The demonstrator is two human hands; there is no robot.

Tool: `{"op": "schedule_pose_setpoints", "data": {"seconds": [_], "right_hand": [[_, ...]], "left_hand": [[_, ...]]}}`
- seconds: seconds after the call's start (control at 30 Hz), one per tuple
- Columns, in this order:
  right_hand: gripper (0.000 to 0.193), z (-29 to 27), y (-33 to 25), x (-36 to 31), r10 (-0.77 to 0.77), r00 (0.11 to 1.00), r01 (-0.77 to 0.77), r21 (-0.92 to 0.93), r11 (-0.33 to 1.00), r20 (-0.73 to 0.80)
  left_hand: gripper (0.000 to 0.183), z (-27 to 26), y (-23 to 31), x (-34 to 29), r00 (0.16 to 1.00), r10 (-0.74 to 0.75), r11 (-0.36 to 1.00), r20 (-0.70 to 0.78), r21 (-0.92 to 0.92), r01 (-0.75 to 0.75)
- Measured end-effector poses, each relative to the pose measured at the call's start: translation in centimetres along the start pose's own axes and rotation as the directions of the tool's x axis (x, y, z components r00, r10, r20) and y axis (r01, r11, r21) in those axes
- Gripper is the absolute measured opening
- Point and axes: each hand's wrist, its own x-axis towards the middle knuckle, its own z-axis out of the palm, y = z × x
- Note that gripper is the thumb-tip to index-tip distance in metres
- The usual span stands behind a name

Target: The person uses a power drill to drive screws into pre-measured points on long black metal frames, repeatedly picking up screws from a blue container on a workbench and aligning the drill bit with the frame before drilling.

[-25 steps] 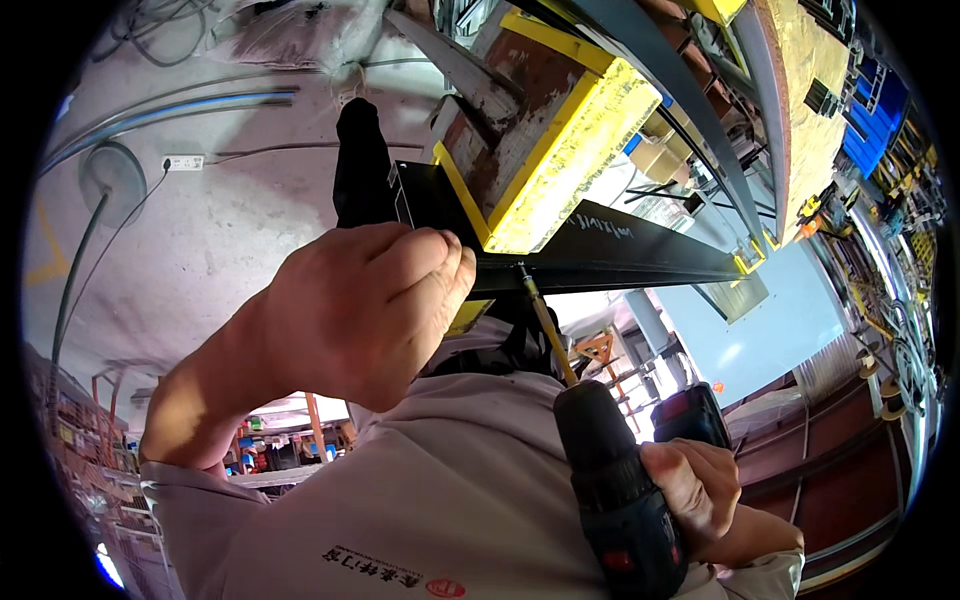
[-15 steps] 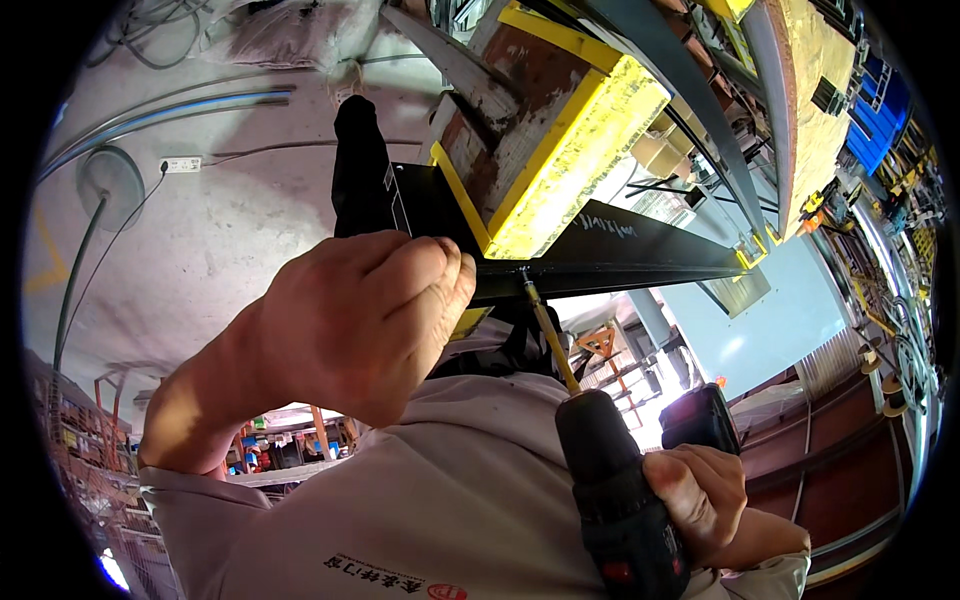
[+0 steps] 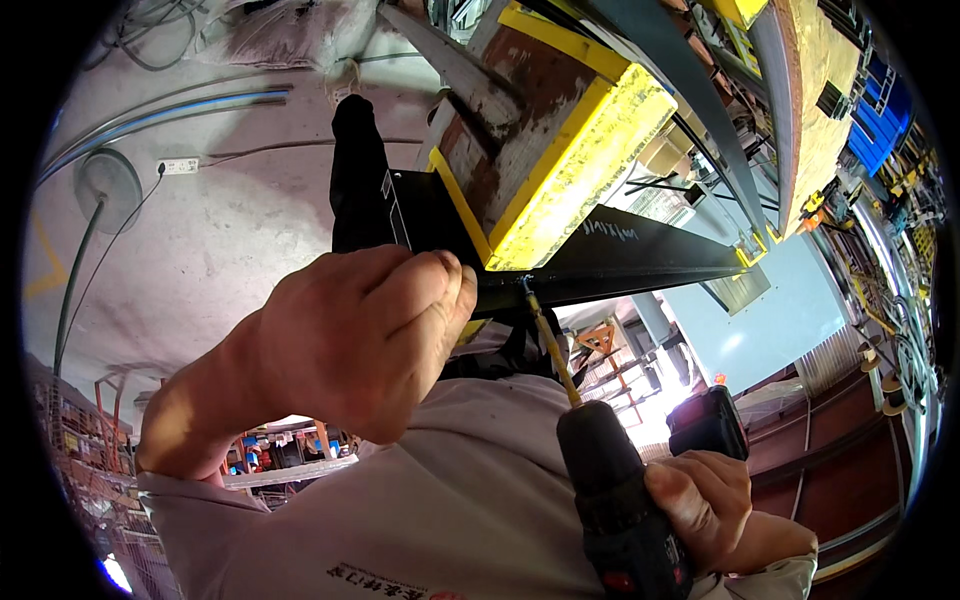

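My right hand (image 3: 705, 505) is wrapped round the grip of a black cordless drill (image 3: 615, 490). A long yellowish driver bit (image 3: 553, 350) runs from its chuck up to the edge of a dark metal profile (image 3: 640, 250), where the tip meets a small spot below the yellow-edged stand. Fingers curled in, my left hand (image 3: 365, 325) is closed at the near edge of the same profile, left of the bit tip. Whatever lies between those fingers is hidden. White handwritten marks show on the profile's face.
A stand with yellow edging (image 3: 585, 165) and worn brown faces rises just beyond my hands. A power strip (image 3: 180, 167) with a cord lies on the floor at left, near a round base (image 3: 108, 190) with a hose. Wooden board (image 3: 815, 100) and racks fill the right.
The drill has shifted slightly down and right, its bit tip a little lower against the profile. My left hand has dropped slightly and stays closed.
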Motion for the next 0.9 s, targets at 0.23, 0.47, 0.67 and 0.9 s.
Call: {"op": "schedule_pose_setpoints", "data": {"seconds": [0.23, 0.47, 0.67, 0.9], "right_hand": [[0.044, 0.2, 0.0, -0.2, 0.014, 1.0, -0.014, -0.087, 0.996, -0.005], [0.041, -0.3, 0.0, 0.3, 0.013, 0.999, -0.011, -0.065, 0.998, 0.04], [0.026, -0.3, -0.1, 0.1, 0.025, 0.999, -0.022, -0.095, 0.995, 0.03], [0.023, 0.1, -0.5, 0.5, 0.01, 1.0, -0.012, -0.127, 0.992, -0.022]], "left_hand": [[0.027, -0.1, 0.0, 0.0, 1.0, 0.019, 1.0, 0.018, 0.024, -0.019], [0.017, -0.1, -0.2, 0.5, 1.0, 0.022, 0.999, 0.01, 0.038, -0.022], [0.017, 0.1, -0.4, 0.6, 0.999, 0.043, 0.998, -0.01, 0.049, -0.042], [0.017, 0.0, -0.3, 0.9, 1.0, 0.016, 1.0, 0.008, 0.016, -0.016]]}}
